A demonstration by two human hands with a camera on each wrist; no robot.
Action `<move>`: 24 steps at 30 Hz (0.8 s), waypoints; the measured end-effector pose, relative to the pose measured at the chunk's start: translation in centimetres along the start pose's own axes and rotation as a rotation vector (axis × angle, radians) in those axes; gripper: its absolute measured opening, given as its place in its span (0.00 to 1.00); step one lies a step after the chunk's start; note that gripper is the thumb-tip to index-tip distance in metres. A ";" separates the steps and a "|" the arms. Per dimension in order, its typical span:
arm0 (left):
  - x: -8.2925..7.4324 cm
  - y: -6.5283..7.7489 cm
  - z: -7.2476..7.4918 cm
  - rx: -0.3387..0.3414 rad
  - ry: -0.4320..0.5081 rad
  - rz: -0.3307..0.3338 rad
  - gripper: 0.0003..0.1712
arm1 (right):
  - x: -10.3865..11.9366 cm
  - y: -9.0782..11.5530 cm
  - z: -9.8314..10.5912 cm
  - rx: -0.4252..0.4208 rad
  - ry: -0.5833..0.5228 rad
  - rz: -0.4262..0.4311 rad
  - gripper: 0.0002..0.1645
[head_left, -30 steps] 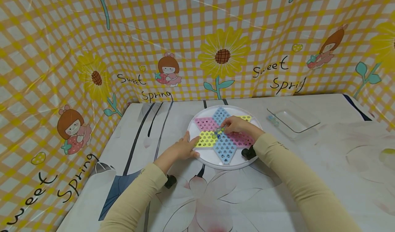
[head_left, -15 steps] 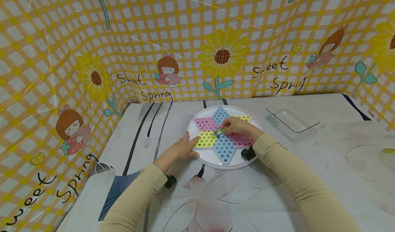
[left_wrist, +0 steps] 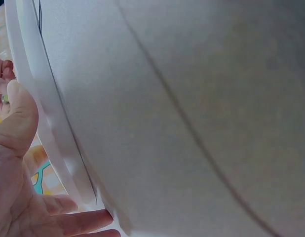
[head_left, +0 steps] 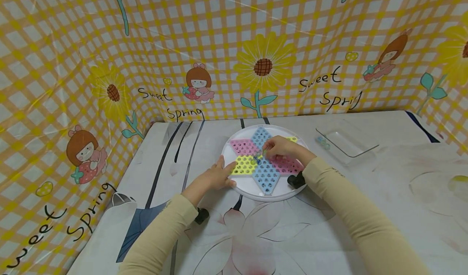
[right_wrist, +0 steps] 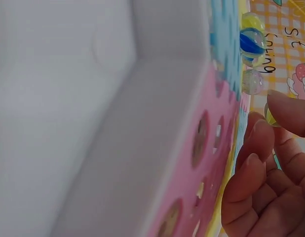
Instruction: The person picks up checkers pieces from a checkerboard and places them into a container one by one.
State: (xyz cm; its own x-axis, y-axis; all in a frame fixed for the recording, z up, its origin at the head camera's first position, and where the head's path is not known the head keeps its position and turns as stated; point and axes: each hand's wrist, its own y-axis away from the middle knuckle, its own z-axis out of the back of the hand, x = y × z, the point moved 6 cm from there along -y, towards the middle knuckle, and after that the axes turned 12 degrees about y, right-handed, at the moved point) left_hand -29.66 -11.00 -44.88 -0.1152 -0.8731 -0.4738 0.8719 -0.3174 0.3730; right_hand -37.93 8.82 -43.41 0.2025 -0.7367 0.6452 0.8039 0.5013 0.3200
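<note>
A round white Chinese checkers board (head_left: 241,184) lies on the table, its star in blue, pink and yellow. Several glass marbles (head_left: 257,160) cluster around its centre; the right wrist view shows a blue-swirled marble (right_wrist: 252,41) and a clear marble (right_wrist: 252,82). My right hand (head_left: 281,147), over the star's centre and right side, pinches a yellow-green marble (right_wrist: 271,116) between thumb and finger. At the board's left rim rests my left hand (head_left: 216,176), its fingers extended and spread; in the left wrist view its thumb (left_wrist: 21,111) lies by the white rim.
A clear rectangular container (head_left: 351,143) stands right of the board, with several pale marbles (head_left: 323,142) at its left end. A patterned cloth (head_left: 219,31) hangs behind the table and on its left. Black wrist cameras sit at both wrists.
My right hand has shifted very slightly to the right, still pinching the marble over the board's middle. The left hand and the board stay where they were.
</note>
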 end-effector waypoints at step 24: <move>0.4 -0.4 -0.2 0.000 0.003 -0.001 0.42 | -0.4 1.1 1.8 -0.068 -0.005 0.006 0.19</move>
State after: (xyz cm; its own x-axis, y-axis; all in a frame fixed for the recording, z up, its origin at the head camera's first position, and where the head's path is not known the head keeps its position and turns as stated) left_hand -29.93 -11.10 -45.40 -0.1148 -0.8716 -0.4766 0.8715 -0.3186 0.3728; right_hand -38.15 10.45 -42.05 0.2050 -0.7310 0.6509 0.8388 0.4738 0.2680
